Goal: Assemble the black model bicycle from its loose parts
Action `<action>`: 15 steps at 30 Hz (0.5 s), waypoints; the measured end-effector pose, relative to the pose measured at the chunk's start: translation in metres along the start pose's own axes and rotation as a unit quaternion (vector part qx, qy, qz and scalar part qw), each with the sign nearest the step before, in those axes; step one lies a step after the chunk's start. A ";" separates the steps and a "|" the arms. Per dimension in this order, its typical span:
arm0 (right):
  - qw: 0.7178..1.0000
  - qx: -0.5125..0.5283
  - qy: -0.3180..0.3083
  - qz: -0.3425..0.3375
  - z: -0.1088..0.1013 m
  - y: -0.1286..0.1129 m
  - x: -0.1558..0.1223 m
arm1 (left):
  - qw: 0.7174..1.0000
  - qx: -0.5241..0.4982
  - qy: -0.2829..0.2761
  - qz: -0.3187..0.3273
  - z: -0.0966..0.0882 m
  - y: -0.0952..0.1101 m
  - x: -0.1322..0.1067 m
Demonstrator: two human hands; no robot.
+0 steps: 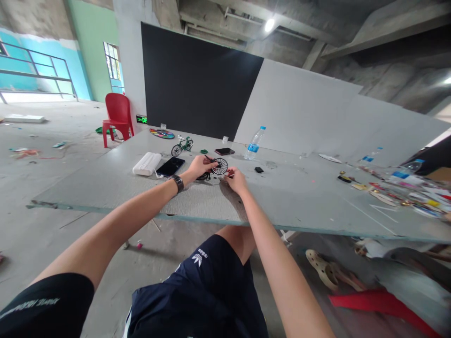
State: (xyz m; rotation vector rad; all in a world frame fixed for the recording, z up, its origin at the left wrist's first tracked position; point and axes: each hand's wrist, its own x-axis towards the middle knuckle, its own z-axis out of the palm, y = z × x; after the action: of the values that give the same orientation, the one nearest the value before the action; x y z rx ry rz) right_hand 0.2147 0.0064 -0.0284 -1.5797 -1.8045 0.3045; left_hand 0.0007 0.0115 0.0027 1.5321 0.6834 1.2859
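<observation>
My left hand point(200, 167) is closed on a small black model bicycle point(220, 166), gripping it beside a spoked wheel. Dark parts point(203, 177) show under that hand, low over the table; whether they belong to the same model I cannot tell. Just right of the wheel, my right hand point(237, 181) has its fingertips pinched together around something thin and too small to name. A green model bicycle point(182, 146) stands upright behind my left hand. Nearby lie a small green piece point(204, 151) and a small black piece point(259, 170).
The grey table point(292, 202) bears a white power bank point(147, 164), a dark phone point(171, 166), another phone point(224, 151), a water bottle point(255, 143) and a colourful palette point(162, 134). Mixed items point(384, 197) crowd the right end. A red chair point(118, 117) stands beyond the left side.
</observation>
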 end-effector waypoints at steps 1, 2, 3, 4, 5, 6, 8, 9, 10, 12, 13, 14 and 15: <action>1.000 -0.003 -0.002 -0.002 0.000 0.000 0.000 | 1.000 0.000 0.001 0.000 0.000 0.000 0.000; 1.000 -0.006 -0.002 -0.004 -0.001 0.000 0.000 | 1.000 -0.001 0.002 0.000 0.000 0.000 0.001; 1.000 -0.008 -0.002 -0.005 -0.001 0.000 0.000 | 1.000 -0.001 0.003 -0.001 0.000 -0.001 0.001; 1.000 -0.009 0.000 -0.006 -0.001 0.000 0.000 | 1.000 -0.001 0.004 -0.001 0.001 -0.001 0.001; 1.000 -0.010 0.001 -0.006 -0.001 0.000 0.000 | 1.000 -0.002 0.005 -0.001 0.001 -0.001 0.000; 1.000 -0.011 0.003 -0.007 -0.002 0.000 0.000 | 1.000 -0.001 0.005 -0.001 0.001 -0.001 0.000; 1.000 -0.014 0.005 -0.009 -0.002 0.000 0.000 | 1.000 0.000 0.003 -0.001 0.000 -0.001 0.000; 1.000 -0.015 0.005 -0.010 -0.002 0.000 0.000 | 1.000 0.001 0.002 0.000 0.000 -0.001 0.000; 1.000 -0.017 0.005 -0.011 -0.002 0.000 0.000 | 1.000 0.002 0.002 0.000 0.000 0.000 -0.001; 1.000 -0.021 0.002 -0.014 -0.002 0.000 0.000 | 1.000 0.003 0.003 0.000 0.000 0.000 -0.001; 1.000 -0.023 0.001 -0.016 -0.002 0.000 0.000 | 1.000 0.004 0.003 -0.001 0.000 0.000 -0.001; 1.000 -0.025 0.000 -0.018 -0.002 0.000 -0.001 | 1.000 0.004 0.004 -0.001 0.000 0.000 -0.001; 0.999 -0.027 -0.002 -0.022 -0.002 -0.001 -0.001 | 1.000 0.005 0.004 -0.001 0.000 0.000 -0.001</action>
State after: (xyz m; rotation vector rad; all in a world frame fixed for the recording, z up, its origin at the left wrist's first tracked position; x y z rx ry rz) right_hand 0.2155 0.0048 -0.0268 -1.5752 -1.8616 0.2417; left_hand 0.0008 0.0103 0.0024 1.5348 0.6974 1.2886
